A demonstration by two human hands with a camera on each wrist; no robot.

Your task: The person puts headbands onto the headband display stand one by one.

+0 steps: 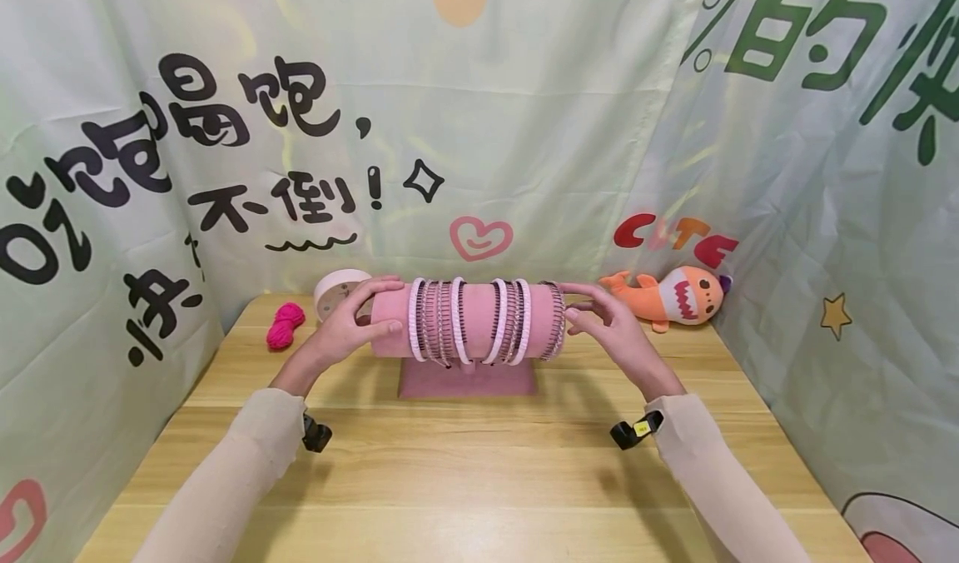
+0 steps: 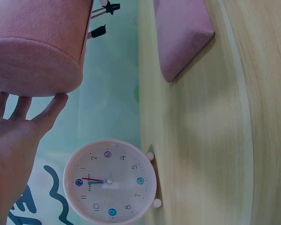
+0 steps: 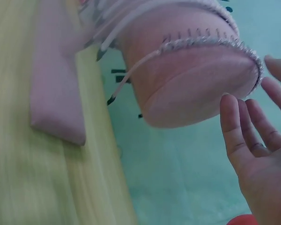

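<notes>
A pink headband stand (image 1: 475, 321), a padded roll on a flat base (image 1: 468, 380), stands on the table. Several white and beaded headbands with comb teeth are looped over the roll. My left hand (image 1: 348, 317) holds the roll's left end, fingers on top and thumb across the front; in the left wrist view its fingertips (image 2: 56, 101) meet the roll's rim. At the opposite end, my right hand (image 1: 610, 330) has its fingers extended beside the outermost headband (image 1: 556, 321), a silvery one. The right wrist view shows that headband's dark tip (image 3: 111, 100) hanging free.
A round pink clock (image 2: 110, 182) stands behind my left hand. Bright pink yarn (image 1: 285, 326) lies at the table's left, and an orange plush shark (image 1: 678, 296) at the back right. A printed curtain (image 1: 539, 155) borders the wooden table (image 1: 464, 471).
</notes>
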